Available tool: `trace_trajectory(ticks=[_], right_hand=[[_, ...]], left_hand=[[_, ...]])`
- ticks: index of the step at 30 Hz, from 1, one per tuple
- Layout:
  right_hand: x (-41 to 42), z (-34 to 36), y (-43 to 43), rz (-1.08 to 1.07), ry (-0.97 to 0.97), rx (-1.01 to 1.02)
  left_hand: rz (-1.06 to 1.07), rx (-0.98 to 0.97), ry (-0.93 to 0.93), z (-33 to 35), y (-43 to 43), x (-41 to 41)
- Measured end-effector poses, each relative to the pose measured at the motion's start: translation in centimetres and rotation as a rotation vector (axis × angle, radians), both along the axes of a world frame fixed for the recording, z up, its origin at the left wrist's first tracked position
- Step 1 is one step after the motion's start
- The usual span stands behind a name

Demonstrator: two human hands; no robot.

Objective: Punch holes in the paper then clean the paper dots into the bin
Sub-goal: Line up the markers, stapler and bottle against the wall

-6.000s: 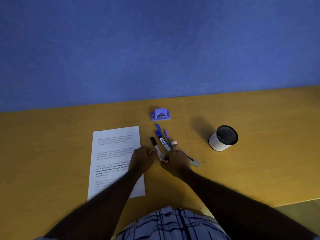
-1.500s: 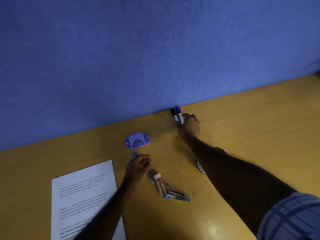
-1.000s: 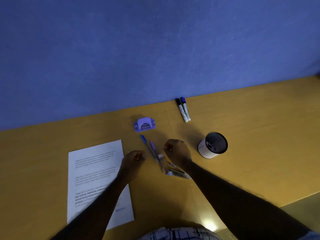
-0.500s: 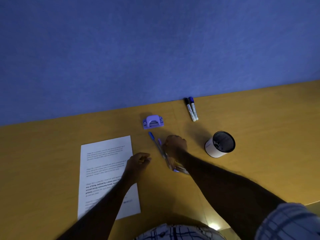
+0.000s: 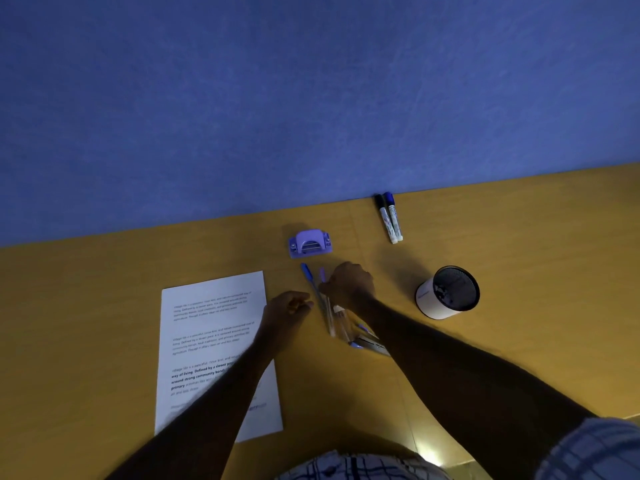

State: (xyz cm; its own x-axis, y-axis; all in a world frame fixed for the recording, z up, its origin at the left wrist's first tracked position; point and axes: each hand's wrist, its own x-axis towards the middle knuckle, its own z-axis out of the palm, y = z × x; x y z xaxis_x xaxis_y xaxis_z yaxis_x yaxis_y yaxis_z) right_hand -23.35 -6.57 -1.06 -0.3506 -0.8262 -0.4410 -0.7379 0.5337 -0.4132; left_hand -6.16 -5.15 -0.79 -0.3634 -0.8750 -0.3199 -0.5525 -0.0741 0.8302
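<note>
Fingers of the right hand were curled down over the purple-capped pen, couldn't tell if they actually gripped it. Left hand sat loosely curled, holding nothing, at the right edge of the paper. Hole punch sat just beyond that pen, bin well off right.
</note>
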Motion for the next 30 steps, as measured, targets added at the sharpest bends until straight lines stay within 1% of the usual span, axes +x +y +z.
trace_trajectory(ticks=[5, 8, 10, 14, 16, 19, 22, 24, 26, 30], right_hand=[[0.0, 1.0, -1.0, -0.071, -0.267, -0.108], [0.2, 1.4, -1.3, -0.068, -0.327, -0.114], [0.4, 1.6, -1.3, -0.039, -0.342, -0.118], [0.7, 0.9, -1.1, 0.015, -0.275, -0.109], [1.0, 0.5, -1.0, 0.049, -0.159, -0.054], [1.9, 0.4, -1.0, 0.155, 0.025, 0.030], [2.3, 0.3, -1.5, 0.129, 0.031, 0.061], [2.2, 0.1, -1.7, 0.069, -0.009, 0.071], [2.1, 0.1, -1.8, -0.032, -0.112, 0.051], [1.7, 0.5, -2.0, -0.093, -0.321, -0.080]], left_hand=[[-0.048, -0.077, -0.027, 0.1, -1.0, -2.1], [-0.060, -0.092, -0.047, 0.0, -1.2, -2.4], [-0.029, -0.068, -0.037, -0.2, -1.3, -2.1], [0.090, -0.033, -0.062, -0.6, -1.6, -0.3], [0.137, -0.004, -0.030, -0.8, -1.5, 0.7], [0.195, 0.035, -0.001, -0.9, -1.3, 1.8], [0.199, 0.025, -0.008, -0.9, -1.1, 2.4], [0.210, 0.013, 0.004, -0.8, -1.0, 2.5], [0.227, 0.014, 0.015, -0.6, -0.8, 2.5], [0.233, 0.024, 0.054, -0.2, -1.1, 1.6]])
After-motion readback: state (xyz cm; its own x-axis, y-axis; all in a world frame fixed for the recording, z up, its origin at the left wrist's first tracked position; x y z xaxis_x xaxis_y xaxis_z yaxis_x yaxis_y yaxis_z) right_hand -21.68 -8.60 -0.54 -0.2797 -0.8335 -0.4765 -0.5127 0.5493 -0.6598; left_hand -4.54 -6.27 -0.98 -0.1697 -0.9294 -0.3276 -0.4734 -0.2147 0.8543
